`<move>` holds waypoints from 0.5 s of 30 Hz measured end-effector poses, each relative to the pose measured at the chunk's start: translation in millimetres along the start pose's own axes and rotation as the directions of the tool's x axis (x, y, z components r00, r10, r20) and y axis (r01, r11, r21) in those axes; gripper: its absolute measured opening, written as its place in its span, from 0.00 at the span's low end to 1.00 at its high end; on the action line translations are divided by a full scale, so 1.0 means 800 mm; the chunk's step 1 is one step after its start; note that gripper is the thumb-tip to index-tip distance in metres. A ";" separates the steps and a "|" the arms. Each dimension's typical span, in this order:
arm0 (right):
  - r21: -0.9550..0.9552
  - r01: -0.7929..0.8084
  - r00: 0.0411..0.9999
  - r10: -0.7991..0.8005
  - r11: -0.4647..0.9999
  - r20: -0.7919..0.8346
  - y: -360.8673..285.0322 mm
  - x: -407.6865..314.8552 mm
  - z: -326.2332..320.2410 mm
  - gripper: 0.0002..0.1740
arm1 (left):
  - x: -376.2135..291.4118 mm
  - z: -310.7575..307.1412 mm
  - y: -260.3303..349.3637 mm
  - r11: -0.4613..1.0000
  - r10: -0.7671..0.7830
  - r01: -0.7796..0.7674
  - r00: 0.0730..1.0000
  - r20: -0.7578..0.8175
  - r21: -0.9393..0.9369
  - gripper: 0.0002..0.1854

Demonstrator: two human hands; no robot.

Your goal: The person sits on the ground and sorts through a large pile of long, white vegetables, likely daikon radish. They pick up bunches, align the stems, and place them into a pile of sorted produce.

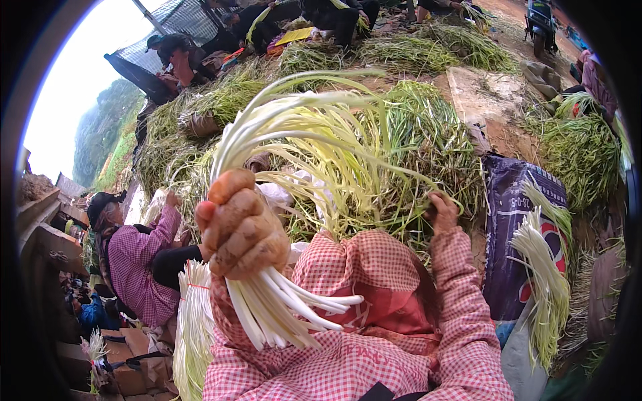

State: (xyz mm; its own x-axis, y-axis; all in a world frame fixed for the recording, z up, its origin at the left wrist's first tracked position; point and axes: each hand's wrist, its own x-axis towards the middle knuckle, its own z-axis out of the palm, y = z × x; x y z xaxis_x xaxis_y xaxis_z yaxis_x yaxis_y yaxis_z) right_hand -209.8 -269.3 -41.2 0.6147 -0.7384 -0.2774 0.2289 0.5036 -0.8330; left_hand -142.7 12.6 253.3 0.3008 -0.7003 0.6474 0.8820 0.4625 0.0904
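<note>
My left hand (246, 228) is raised close to the camera, clenched around a bunch of blanched leafy stalks (271, 301). The white stem ends fan out below the fist, and the pale yellow leaves arch over to the right. My right hand (442, 213) has its fingers bent at the tip of one long leaf (409, 173) that stretches across from the bunch. Beneath the arching leaves lies a heap of green stalks (426, 135). A red-and-white checked cloth (378, 255) covers my lap.
A tied bundle of stalks (194, 311) stands at my left, beside a seated person (140, 270) in a checked top. Loose trimmed stalks (541, 285) lie on a dark printed sack (506, 210) at my right. Other people sit beyond more heaps (406, 52); a motorcycle (540, 27) stands far right.
</note>
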 end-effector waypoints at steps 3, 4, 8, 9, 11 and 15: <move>-0.354 -0.141 0.963 0.045 0.925 -0.265 -0.002 0.020 -0.088 0.16 | 0.000 -0.001 0.013 1.000 0.012 -0.012 1.000 -0.024 -0.005 0.04; -0.602 -0.090 0.983 -0.025 0.793 -0.180 0.012 0.042 -0.144 0.21 | 0.003 0.000 0.013 1.000 0.006 -0.006 1.000 -0.030 -0.017 0.04; -0.930 0.101 0.995 -0.024 0.352 0.099 0.006 0.023 -0.156 0.22 | -0.001 -0.002 0.013 0.999 -0.005 0.005 1.000 -0.020 -0.034 0.04; -0.905 0.205 0.979 -0.087 0.372 0.186 0.002 0.025 -0.146 0.18 | -0.001 -0.001 0.011 0.999 -0.019 0.019 1.000 -0.005 -0.038 0.04; -0.758 0.195 0.979 -0.074 0.622 0.191 -0.051 -0.033 -0.038 0.11 | -0.014 0.005 0.011 0.998 0.036 -0.036 0.999 0.005 -0.043 0.05; -0.348 0.872 0.487 -0.670 0.344 0.559 -0.093 -0.084 0.064 0.06 | -0.024 -0.001 0.002 0.995 -0.041 0.046 0.998 0.057 -0.089 0.07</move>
State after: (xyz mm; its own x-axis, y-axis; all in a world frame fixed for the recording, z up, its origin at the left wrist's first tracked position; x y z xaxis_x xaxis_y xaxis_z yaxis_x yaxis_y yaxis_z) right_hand -229.5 -234.1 64.4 0.5684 -0.4466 0.6910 0.3525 -0.6266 -0.6950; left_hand -146.5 26.3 240.4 0.2431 -0.6864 0.6854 0.9236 0.3798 0.0527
